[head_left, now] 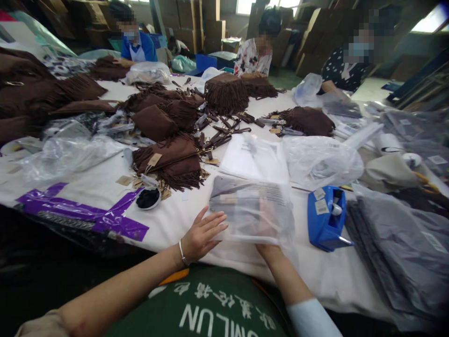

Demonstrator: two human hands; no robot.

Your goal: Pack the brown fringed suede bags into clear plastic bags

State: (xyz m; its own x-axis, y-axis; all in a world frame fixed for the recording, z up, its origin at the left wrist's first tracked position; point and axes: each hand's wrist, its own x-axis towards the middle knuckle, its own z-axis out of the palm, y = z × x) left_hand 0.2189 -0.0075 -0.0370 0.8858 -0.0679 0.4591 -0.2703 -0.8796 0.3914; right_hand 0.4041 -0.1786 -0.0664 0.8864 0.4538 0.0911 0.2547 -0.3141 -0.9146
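A clear plastic bag (252, 215) lies at the table's front edge, with a grey folded item (231, 187) and a tan strip showing through its film. My left hand (205, 231) rests at the bag's left side, fingers stretched out and holding nothing. My right hand (267, 222) reaches in through the near end of the bag; it shows hazily under the plastic, its fingers seemingly extended. A blue tape dispenser (326, 217) stands to the right of that hand.
Brown fringed bags (171, 159) with tags and straps cover the left and middle of the table. Beyond my hands is a white plastic stack (252, 157). Grey packed items (403, 243) are piled at right. Purple tape (119, 217) marks the left edge. Several people work opposite.
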